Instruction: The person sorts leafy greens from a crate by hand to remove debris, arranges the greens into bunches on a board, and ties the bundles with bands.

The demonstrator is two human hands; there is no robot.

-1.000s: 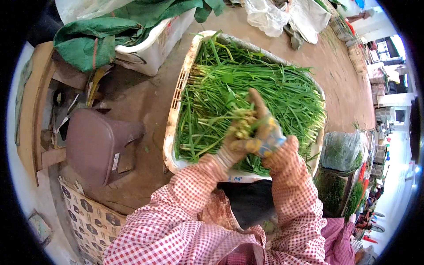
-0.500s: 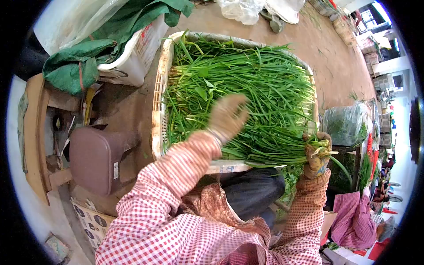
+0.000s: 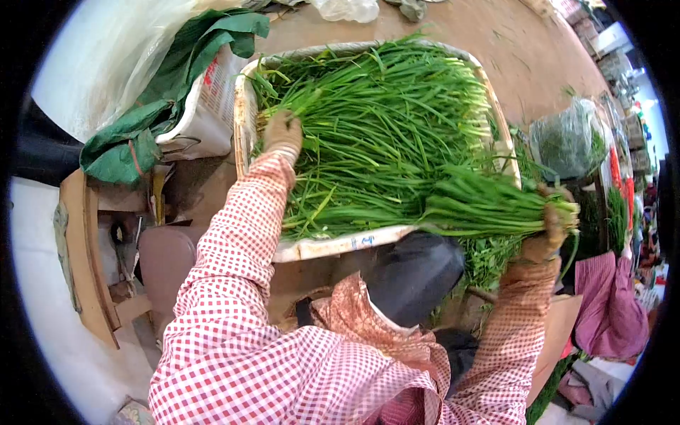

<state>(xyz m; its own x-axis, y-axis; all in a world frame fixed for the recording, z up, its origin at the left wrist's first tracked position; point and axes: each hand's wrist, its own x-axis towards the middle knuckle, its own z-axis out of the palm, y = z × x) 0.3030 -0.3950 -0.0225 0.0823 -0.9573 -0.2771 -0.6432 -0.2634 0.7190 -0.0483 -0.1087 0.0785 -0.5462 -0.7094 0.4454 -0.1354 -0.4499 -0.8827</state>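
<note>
A shallow, off-white plastic crate in front of me is heaped with long green chives, their pale ends lying at both sides. My right hand, in a soiled glove, is closed round the pale root ends of a bunch of chives beyond the crate's right rim. That bunch's leaves trail left over the rim. At the crate's left side my gloved left hand has its fingers curled on chive stems at the heap's edge; the fingertips are partly hidden.
Left of the crate stands a white basket draped with green cloth. A brown plastic stool is at lower left. On the right are a clear bag of greens and a purple checked cloth.
My left hand has gone from above the middle of the heap to its left end and closed there. My right hand has drawn its bunch outward to the right, past the crate's rim.
</note>
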